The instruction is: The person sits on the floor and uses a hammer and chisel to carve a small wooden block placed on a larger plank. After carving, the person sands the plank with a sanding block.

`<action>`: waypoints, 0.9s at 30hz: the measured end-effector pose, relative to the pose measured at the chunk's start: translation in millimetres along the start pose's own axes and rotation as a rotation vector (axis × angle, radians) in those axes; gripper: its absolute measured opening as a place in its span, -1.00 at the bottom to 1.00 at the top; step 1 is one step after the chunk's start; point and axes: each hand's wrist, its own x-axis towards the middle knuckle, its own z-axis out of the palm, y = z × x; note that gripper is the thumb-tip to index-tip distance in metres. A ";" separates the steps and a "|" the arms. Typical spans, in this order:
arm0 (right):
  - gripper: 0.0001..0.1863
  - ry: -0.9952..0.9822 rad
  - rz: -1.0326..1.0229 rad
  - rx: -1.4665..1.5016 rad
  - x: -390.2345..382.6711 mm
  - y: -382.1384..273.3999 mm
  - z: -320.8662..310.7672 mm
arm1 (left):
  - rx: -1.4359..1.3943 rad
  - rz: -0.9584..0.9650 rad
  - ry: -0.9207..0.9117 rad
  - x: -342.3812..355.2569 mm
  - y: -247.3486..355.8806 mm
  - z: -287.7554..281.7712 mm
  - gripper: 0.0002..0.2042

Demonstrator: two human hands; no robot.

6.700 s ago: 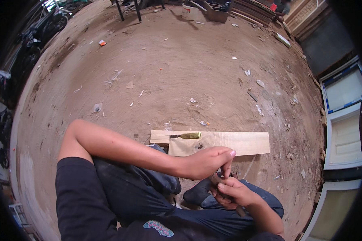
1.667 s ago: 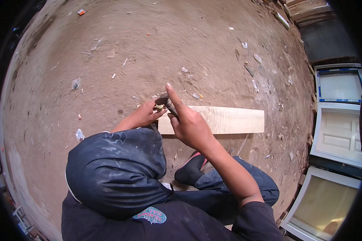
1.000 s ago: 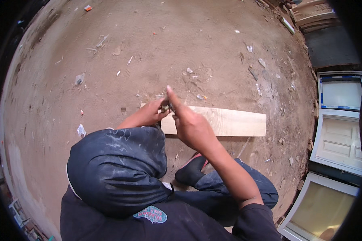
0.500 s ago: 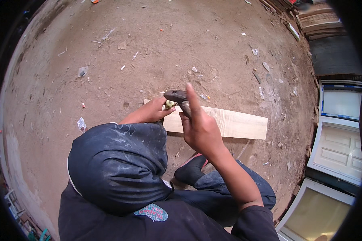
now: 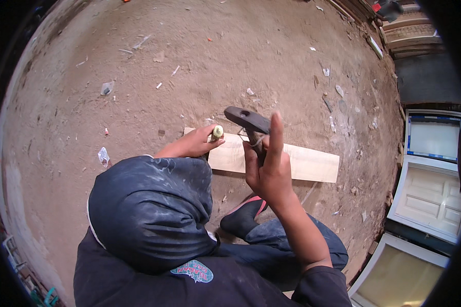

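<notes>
Head view: the right hand [image 5: 274, 171] has its grip closed round the wooden handle of a dark hammer [image 5: 251, 121], one finger sticking up past the head. The left hand [image 5: 193, 142] wraps a yellowish tool handle [image 5: 217, 132] over the left part of a pale board [image 5: 310, 162]; the tool's lower end is hidden.

The hammer is held up over the board, to the right of the tool handle and apart from it. It should feel stiff, tough and top-heavy — most of its weight in the metal head — so a hold lower on the shaft would give more swing, one close to the head more control. The tool handle looks light, rigid and perhaps a little slick; its sides are the place to take it, leaving the butt bare.

The hammer head's long axis slants from upper left to lower right, its shaft running down into the palm. The tool handle stands near upright — round butt toward the camera. The board runs left to right, its right end dipping slightly toward the person.
</notes>
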 end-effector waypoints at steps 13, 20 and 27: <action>-0.09 -0.011 0.016 -0.015 -4.4 5.3 14.4 | 0.073 0.015 0.042 3.5 -2.3 8.9 -0.59; -0.09 -0.353 0.093 -0.226 -2.5 22.4 18.1 | 0.070 -0.016 0.013 -2.8 15.8 0.4 -0.60; -0.06 0.057 0.027 -0.048 -17.5 23.6 15.2 | 0.084 -0.029 -0.008 3.2 17.3 2.5 -0.57</action>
